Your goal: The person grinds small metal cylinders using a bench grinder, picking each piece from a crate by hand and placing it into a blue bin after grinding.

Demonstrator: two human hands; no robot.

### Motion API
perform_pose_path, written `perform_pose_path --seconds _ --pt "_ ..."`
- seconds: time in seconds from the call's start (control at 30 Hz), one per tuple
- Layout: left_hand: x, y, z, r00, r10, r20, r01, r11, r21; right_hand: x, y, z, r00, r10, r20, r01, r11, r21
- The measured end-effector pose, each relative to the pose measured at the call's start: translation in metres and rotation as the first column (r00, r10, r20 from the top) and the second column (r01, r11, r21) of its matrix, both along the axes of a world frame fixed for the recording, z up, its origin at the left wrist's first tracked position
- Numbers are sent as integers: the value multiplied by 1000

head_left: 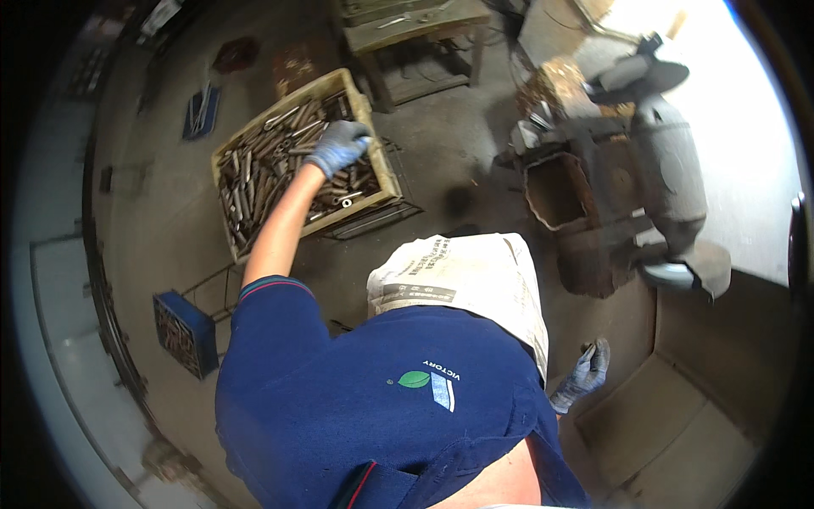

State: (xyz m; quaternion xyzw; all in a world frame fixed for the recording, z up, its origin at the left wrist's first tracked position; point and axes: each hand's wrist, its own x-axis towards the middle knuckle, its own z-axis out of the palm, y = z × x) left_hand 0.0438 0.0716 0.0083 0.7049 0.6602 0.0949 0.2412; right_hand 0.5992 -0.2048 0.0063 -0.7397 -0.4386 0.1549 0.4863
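My left hand [341, 147], in a blue-grey work glove, reaches out over a yellowish crate [373, 176] on the left. Its fingers look curled closed near the crate's right rim, and what they hold, if anything, is hidden. Below it the crate is heaped with brown and grey metal rods or tubes [254, 170], several with ring-shaped ends. My right hand [583, 379], gloved the same way, hangs low beside my body at the right. Its fingers stretch forward with dark tips, the thumb a little apart, and I see nothing held in it.
Under the crate stands a thin metal frame [373, 222]. A blue bin [188, 331] of small parts sits at lower left, and a blue tray [202, 112] lies farther off. A workbench [415, 32] stands ahead. Dark machinery [593, 195] with a square opening is at right.
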Motion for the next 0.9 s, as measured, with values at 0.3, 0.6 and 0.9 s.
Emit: perform_pose_path --seconds 0.3,0.6,0.9 --pt "-125 -49 -31 837 260 -481 -284 958 23 2 63 -5 983 183 -4 -183 983 -16" --pt "-115 -31 -55 629 -33 -777 -189 963 -193 -1 53 -3 983 179 -30 -181 981 -68" --pt "-25 -9 23 896 83 -437 14 977 214 -21 51 18 972 234 31 -234 972 32"
